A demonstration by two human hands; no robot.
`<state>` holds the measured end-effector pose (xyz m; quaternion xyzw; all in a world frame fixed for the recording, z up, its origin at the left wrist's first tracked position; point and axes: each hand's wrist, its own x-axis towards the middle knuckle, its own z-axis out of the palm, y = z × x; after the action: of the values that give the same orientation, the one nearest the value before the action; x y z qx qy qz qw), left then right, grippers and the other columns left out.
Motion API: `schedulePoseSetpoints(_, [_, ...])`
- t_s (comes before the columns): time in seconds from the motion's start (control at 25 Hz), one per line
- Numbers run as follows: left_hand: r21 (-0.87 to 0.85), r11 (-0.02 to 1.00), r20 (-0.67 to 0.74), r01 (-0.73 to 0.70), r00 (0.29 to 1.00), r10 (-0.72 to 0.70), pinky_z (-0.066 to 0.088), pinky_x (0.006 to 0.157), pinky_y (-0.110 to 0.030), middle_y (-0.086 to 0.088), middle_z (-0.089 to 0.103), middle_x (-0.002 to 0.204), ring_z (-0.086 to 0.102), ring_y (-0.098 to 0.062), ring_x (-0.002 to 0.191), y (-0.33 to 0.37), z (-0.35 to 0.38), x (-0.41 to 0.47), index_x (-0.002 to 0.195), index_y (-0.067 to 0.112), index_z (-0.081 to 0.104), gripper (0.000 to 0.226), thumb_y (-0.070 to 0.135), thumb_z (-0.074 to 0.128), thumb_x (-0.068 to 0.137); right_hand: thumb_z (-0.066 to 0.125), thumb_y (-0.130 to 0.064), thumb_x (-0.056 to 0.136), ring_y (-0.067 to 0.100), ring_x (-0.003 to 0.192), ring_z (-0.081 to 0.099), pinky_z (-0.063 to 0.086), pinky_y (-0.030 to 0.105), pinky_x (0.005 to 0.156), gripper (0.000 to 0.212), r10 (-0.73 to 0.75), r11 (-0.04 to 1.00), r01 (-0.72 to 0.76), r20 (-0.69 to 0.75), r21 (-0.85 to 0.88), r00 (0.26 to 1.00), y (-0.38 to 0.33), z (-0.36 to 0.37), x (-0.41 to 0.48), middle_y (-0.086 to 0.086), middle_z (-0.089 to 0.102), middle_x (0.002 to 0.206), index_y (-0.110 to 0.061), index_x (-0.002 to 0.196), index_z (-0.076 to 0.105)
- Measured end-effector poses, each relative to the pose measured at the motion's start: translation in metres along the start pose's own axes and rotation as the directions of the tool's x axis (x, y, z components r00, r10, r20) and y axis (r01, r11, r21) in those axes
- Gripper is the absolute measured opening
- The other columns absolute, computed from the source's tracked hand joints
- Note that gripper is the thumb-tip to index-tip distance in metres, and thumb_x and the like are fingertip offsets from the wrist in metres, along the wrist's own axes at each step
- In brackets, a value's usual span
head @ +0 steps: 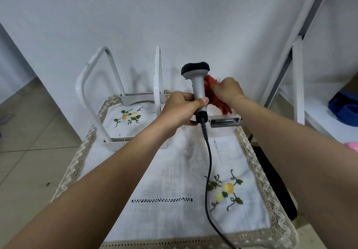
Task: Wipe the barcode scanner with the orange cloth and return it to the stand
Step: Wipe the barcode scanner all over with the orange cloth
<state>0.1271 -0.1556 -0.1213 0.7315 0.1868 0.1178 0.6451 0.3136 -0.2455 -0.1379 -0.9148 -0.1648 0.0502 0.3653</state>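
1. Your left hand (pixel 182 107) grips the scanner (pixel 197 86). It is wrapped tight round the low part of the handle.
2. The scanner stands upright in that hand. It is over the far part of the table cover (pixel 174 171), a bit right of the middle. Its black head is on top and its grey handle points down.
3. Your right hand (pixel 228 90) pinches the cloth (pixel 213 95) with curled fingers. It holds the cloth against the right side of the handle, just under the head.
4. The cloth is bunched up. Part of it hangs down below your right hand, over the stand (pixel 224 122).
5. The stand is a clear block on the cover. It sits just right of the scanner's bottom end. You cannot tell if the scanner touches it.
6. A black cord (pixel 208 171) comes out of the scanner's bottom. It runs down across the cover to the near edge.
7. The cover is white with a lace edge. It has sewn flowers (pixel 225 189) on the near right and more on the far left.
8. A white rack (pixel 116 97) stands on the far left of the cover, left of your left hand.
9. A white shelf (pixel 317 113) is off to the right, with a blue thing (pixel 343 109) on it.
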Motion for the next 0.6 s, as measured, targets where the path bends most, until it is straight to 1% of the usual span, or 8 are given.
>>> schedulePoseSetpoints(0.12, [0.018,0.999,0.048,-0.049,0.998,0.048,0.065,0.079,-0.051,-0.012,0.079,0.106,0.076,-0.028,0.102,0.016,-0.007,-0.031,0.110,0.006,0.074,0.024,0.025,0.069,0.097,0.055,-0.049,0.096,0.024,0.055,0.055,0.039,0.031,0.054,0.053,-0.058,0.986,0.085,-0.183,0.141,0.981,-0.018,-0.027,-0.035,0.002,0.056,0.056,-0.013,0.057,0.055])
schedulePoseSetpoints(0.2, [0.031,0.996,0.080,-0.085,0.993,0.082,0.064,0.080,-0.053,-0.012,0.077,0.110,0.076,-0.027,0.103,0.023,-0.011,-0.052,0.114,0.007,0.071,0.024,0.025,0.063,0.101,0.060,-0.049,0.091,0.019,0.052,0.054,0.037,0.029,0.054,0.049,-0.066,0.968,0.123,-0.252,0.219,0.966,-0.024,-0.039,-0.063,-0.001,0.057,0.053,-0.014,0.057,0.062])
schedulePoseSetpoints(0.28, [0.018,0.993,0.096,-0.116,0.989,0.113,0.063,0.080,-0.055,-0.014,0.076,0.112,0.075,-0.030,0.104,0.025,-0.016,-0.078,0.111,0.008,0.069,0.019,0.024,0.060,0.103,0.065,-0.055,0.087,0.016,0.049,0.051,0.037,0.027,0.053,0.052,-0.065,0.935,0.157,-0.282,0.318,0.957,-0.026,-0.047,-0.100,-0.003,0.056,0.051,-0.012,0.058,0.065])
schedulePoseSetpoints(0.36, [-0.007,0.991,0.088,-0.134,0.987,0.134,0.064,0.078,-0.053,-0.015,0.076,0.111,0.074,-0.033,0.103,0.020,-0.021,-0.104,0.107,0.010,0.069,0.014,0.021,0.061,0.103,0.070,-0.057,0.084,0.015,0.049,0.055,0.042,0.026,0.052,0.055,-0.063,0.880,0.174,-0.256,0.442,0.965,-0.025,-0.051,-0.137,0.003,0.059,0.053,-0.006,0.061,0.067])
schedulePoseSetpoints(0.44, [-0.025,0.987,0.061,-0.156,0.986,0.157,0.065,0.074,-0.043,-0.017,0.076,0.111,0.075,-0.034,0.101,0.009,-0.028,-0.126,0.107,0.008,0.070,0.014,0.018,0.063,0.102,0.073,-0.055,0.083,0.027,0.049,0.062,0.052,0.029,0.048,0.062,-0.048,0.803,0.153,-0.194,0.576,0.980,-0.023,-0.048,-0.172,0.020,0.064,0.062,0.006,0.072,0.067])
schedulePoseSetpoints(0.48, [-0.036,0.985,0.042,-0.168,0.985,0.169,0.064,0.073,-0.038,-0.017,0.076,0.110,0.075,-0.033,0.099,0.003,-0.032,-0.135,0.107,0.008,0.070,0.013,0.017,0.064,0.101,0.073,-0.051,0.085,0.028,0.044,0.059,0.049,0.027,0.044,0.060,-0.035,0.771,0.132,-0.166,0.622,0.985,-0.021,-0.044,-0.187,0.023,0.062,0.062,0.007,0.075,0.067])
schedulePoseSetpoints(0.56, [-0.072,0.980,0.007,-0.186,0.982,0.187,0.063,0.075,-0.035,-0.019,0.076,0.110,0.076,-0.033,0.098,-0.012,-0.040,-0.152,0.107,0.007,0.071,0.012,0.015,0.065,0.099,0.072,-0.042,0.090,0.024,0.044,0.054,0.043,0.026,0.044,0.046,0.000,0.717,0.066,-0.096,0.693,0.995,-0.016,-0.031,-0.213,0.017,0.061,0.063,0.002,0.076,0.070])
schedulePoseSetpoints(0.6, [-0.096,0.977,-0.009,-0.190,0.982,0.190,0.064,0.077,-0.038,-0.020,0.076,0.109,0.076,-0.033,0.098,-0.019,-0.044,-0.159,0.107,0.006,0.071,0.013,0.014,0.065,0.099,0.071,-0.039,0.091,0.024,0.051,0.058,0.046,0.028,0.048,0.039,0.017,0.679,0.019,-0.041,0.734,0.999,-0.013,-0.022,-0.225,0.014,0.064,0.066,-0.002,0.077,0.071])
